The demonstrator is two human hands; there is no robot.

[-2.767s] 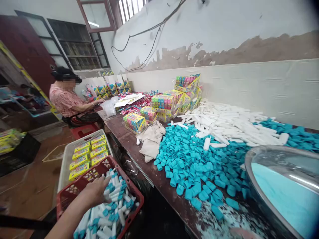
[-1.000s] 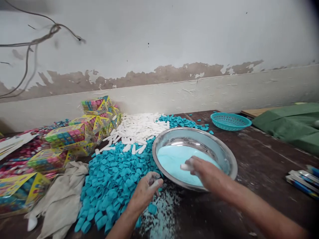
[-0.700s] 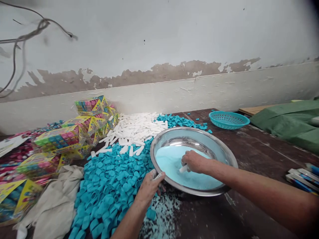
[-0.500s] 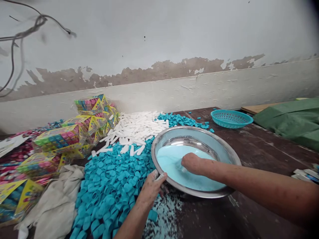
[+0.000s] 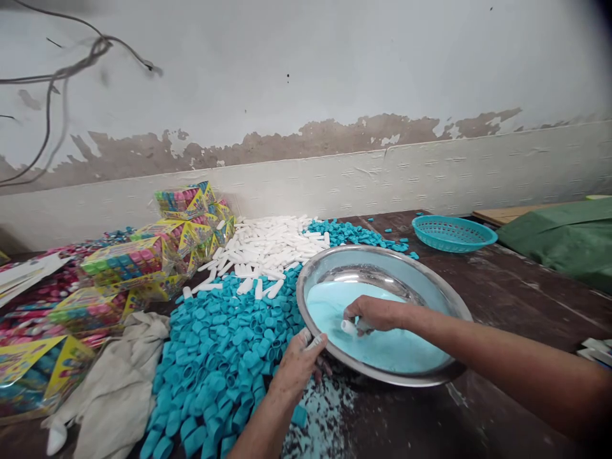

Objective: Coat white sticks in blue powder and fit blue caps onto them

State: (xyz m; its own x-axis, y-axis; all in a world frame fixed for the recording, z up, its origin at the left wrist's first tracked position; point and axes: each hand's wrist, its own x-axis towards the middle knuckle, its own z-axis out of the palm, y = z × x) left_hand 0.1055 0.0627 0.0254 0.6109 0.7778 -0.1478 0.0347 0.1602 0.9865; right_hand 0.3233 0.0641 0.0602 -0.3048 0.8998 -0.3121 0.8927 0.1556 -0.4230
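A metal bowl [image 5: 382, 377] tilts on the dark table and holds pale blue powder [image 5: 329, 299]. My right hand [image 5: 375, 313] is inside the bowl, low over the powder, its fingers closed round a white tube [image 5: 349, 327]; the fingertips are partly hidden. On the bowl's left rim, my left hand [image 5: 301, 360] grips with the thumb on top and the fingers underneath. Many turquoise caps [image 5: 220, 350] lie heaped left of the bowl, beside my left forearm. Behind them is a pile of white tubes [image 5: 272, 245].
Wrapped packs of coloured items [image 5: 127, 261] are stacked at the left, near a beige cloth [image 5: 119, 389]. A turquoise basket [image 5: 454, 233] and a green cover [image 5: 564, 239] are at the right. The wall [image 5: 335, 185] stands behind the table.
My right hand has lifted slightly out of the powder, and a white tube now shows at its fingers. My left hand keeps hold of the rim. The whole view has shifted slightly.
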